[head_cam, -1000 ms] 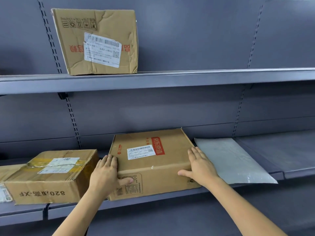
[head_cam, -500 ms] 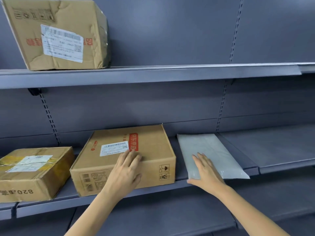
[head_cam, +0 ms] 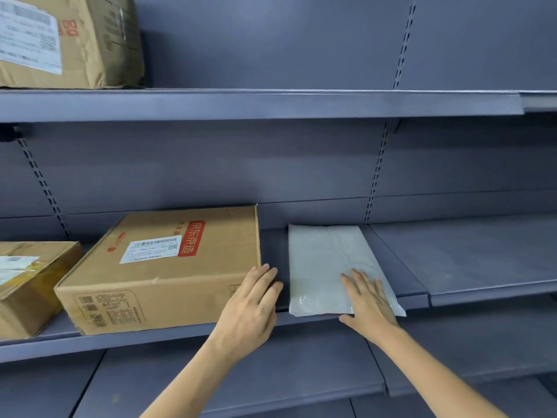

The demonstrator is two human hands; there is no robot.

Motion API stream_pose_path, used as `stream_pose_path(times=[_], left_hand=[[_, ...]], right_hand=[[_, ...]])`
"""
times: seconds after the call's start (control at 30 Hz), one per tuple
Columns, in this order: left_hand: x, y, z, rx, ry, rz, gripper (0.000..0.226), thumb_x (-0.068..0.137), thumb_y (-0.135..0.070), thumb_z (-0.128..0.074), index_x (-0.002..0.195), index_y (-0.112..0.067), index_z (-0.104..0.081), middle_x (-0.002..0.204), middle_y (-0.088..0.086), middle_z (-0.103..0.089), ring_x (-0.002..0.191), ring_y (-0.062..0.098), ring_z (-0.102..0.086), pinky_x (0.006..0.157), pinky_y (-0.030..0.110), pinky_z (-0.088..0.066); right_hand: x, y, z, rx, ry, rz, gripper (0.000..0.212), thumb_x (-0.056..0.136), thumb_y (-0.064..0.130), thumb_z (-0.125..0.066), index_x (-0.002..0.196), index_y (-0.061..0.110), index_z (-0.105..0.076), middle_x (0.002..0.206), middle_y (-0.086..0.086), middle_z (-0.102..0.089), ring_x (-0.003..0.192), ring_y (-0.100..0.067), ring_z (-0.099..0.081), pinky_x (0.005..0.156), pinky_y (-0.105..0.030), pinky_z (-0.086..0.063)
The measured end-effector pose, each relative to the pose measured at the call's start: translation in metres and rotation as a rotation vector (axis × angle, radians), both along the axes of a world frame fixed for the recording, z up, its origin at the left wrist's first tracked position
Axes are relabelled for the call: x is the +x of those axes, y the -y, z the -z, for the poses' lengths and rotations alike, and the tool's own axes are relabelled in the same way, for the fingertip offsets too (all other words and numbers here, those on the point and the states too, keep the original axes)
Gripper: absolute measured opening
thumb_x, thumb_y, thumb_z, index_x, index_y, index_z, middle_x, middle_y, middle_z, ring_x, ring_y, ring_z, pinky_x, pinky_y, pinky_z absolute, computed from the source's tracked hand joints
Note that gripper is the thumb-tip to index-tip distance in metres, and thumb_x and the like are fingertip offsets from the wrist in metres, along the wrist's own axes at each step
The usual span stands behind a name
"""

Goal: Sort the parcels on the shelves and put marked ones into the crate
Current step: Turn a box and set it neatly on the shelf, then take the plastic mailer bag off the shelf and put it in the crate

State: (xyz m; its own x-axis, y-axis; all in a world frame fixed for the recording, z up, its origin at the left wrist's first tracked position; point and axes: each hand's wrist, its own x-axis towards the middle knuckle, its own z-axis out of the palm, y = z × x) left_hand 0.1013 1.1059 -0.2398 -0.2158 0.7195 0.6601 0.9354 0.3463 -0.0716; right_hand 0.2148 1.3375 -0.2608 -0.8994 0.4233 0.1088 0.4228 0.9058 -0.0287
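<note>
A flat grey plastic mailer [head_cam: 325, 260] lies on the middle shelf [head_cam: 467, 260], its near corner overhanging the front edge. My right hand [head_cam: 369, 303] rests flat on the mailer's near right part, fingers spread. To the mailer's left stands a brown cardboard box [head_cam: 168, 267] with a white label and a red printed band on top. My left hand [head_cam: 251, 309] is open at that box's front right corner, between box and mailer, holding nothing. No crate is in view.
A second taped cardboard box [head_cam: 27, 285] sits at the far left of the middle shelf. A dented box [head_cam: 69, 40] with a white label stands on the upper shelf [head_cam: 271, 105] at the left. A lower shelf [head_cam: 241, 372] juts out beneath my arms.
My left hand slid off the top of the labelled box to its right front corner. My right hand moved further onto the grey mailer. The view shifted right.
</note>
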Motion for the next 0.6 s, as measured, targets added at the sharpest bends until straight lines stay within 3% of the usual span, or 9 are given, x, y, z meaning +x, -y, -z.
stream_pose_path(times=[0.13,0.23,0.27,0.33,0.4,0.57,0.6], left_hand=[[0.012,-0.039,0.017,-0.066,-0.007,-0.023,0.037,0.071,-0.008,-0.054,0.108,-0.004,-0.061,0.121,0.013,-0.06,0.118,0.03,-0.05,0.107,0.036,-0.035],[0.015,-0.068,0.032,-0.199,0.072,-0.096,0.064,0.055,-0.015,-0.069,0.116,-0.007,-0.052,0.121,0.013,-0.06,0.111,0.032,-0.059,0.096,0.037,-0.048],[0.015,-0.077,0.038,-0.244,0.107,-0.123,0.074,0.047,-0.017,-0.073,0.117,-0.008,-0.049,0.12,0.014,-0.061,0.108,0.033,-0.061,0.092,0.038,-0.05],[0.014,-0.09,0.046,-0.303,0.168,-0.156,0.087,0.035,-0.018,-0.078,0.116,-0.009,-0.047,0.116,0.012,-0.064,0.104,0.031,-0.064,0.086,0.036,-0.054],[0.012,-0.097,0.052,-0.335,0.218,-0.156,0.093,0.025,-0.018,-0.083,0.112,-0.012,-0.047,0.107,0.008,-0.068,0.096,0.026,-0.067,0.081,0.031,-0.055],[0.009,-0.098,0.06,-0.298,0.232,-0.089,0.093,0.022,-0.015,-0.083,0.108,-0.016,-0.047,0.1,0.002,-0.071,0.087,0.018,-0.07,0.075,0.026,-0.056],[0.009,-0.096,0.059,-0.281,0.23,-0.075,0.092,0.023,-0.015,-0.083,0.108,-0.017,-0.047,0.1,0.001,-0.071,0.087,0.017,-0.07,0.075,0.025,-0.056]], right_hand=[[0.006,-0.022,0.009,0.037,-0.073,-0.038,0.087,0.081,0.03,-0.067,0.148,0.012,-0.014,0.156,-0.011,-0.012,0.145,-0.026,-0.006,0.116,-0.041,0.001],[0.009,-0.035,0.023,0.09,-0.101,-0.022,0.102,0.039,0.03,-0.092,0.129,0.004,-0.052,0.132,-0.016,-0.054,0.123,-0.03,-0.052,0.103,-0.042,-0.032],[0.01,-0.038,0.028,0.091,-0.129,-0.015,0.103,0.025,0.029,-0.093,0.12,0.003,-0.06,0.121,-0.015,-0.062,0.112,-0.029,-0.061,0.094,-0.041,-0.043],[0.011,-0.04,0.034,0.073,-0.157,-0.017,0.101,0.016,0.021,-0.092,0.111,0.002,-0.065,0.113,-0.013,-0.067,0.102,-0.026,-0.066,0.084,-0.038,-0.052],[0.011,-0.04,0.038,0.103,-0.176,-0.055,0.1,0.014,0.013,-0.09,0.11,0.003,-0.065,0.112,-0.012,-0.068,0.101,-0.025,-0.067,0.089,-0.036,-0.05],[0.013,-0.041,0.04,0.06,-0.184,-0.06,0.109,0.016,0.007,-0.088,0.117,0.006,-0.048,0.112,-0.01,-0.068,0.101,-0.023,-0.067,0.106,-0.028,-0.015],[0.015,-0.042,0.041,0.069,-0.191,-0.061,0.106,0.015,0.007,-0.088,0.115,0.006,-0.053,0.111,-0.01,-0.069,0.1,-0.023,-0.067,0.106,-0.028,-0.018]])
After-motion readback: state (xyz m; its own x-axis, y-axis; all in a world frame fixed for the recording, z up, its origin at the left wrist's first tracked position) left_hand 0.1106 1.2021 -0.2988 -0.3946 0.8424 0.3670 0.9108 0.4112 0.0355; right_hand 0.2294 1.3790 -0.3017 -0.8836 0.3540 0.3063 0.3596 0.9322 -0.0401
